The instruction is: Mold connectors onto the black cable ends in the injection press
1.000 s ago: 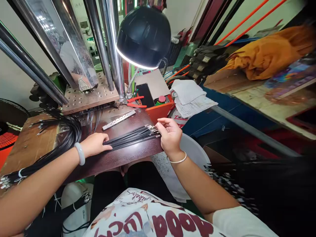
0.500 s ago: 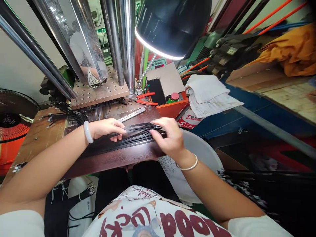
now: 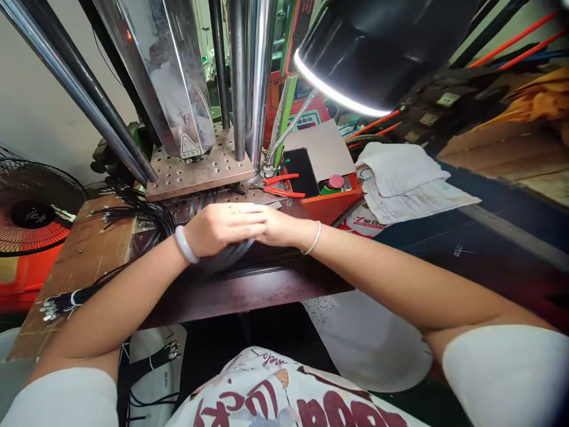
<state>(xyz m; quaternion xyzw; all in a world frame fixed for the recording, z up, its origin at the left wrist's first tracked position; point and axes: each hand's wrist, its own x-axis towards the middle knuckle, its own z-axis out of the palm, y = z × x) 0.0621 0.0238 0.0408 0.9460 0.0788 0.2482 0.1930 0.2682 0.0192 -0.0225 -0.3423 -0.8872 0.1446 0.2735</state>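
My left hand [image 3: 224, 225] and my right hand [image 3: 279, 227] meet above the dark table board, the left fingers laid across the right ones. Thin black cables [image 3: 224, 261] bend in a blurred arc below my hands. Both hands are closed around the bunch, though most of the right fingers are hidden behind the left. Towards the left, a cable bundle with a white tie [image 3: 73, 299] lies near the board's edge under my left forearm, its metal ends showing.
Behind my hands stands a press with a perforated metal plate [image 3: 200, 175]. Red-handled pliers [image 3: 284, 193], a phone [image 3: 302, 172] and a red button [image 3: 335, 181] are to the right. Loose cables [image 3: 146, 213] lie left. A lamp [image 3: 382, 53] hangs overhead; a fan [image 3: 35, 207] is far left.
My hands were apart, spread along straight cables; now they are together and the cables are bent. My right hand has moved left. The head view has shifted left.
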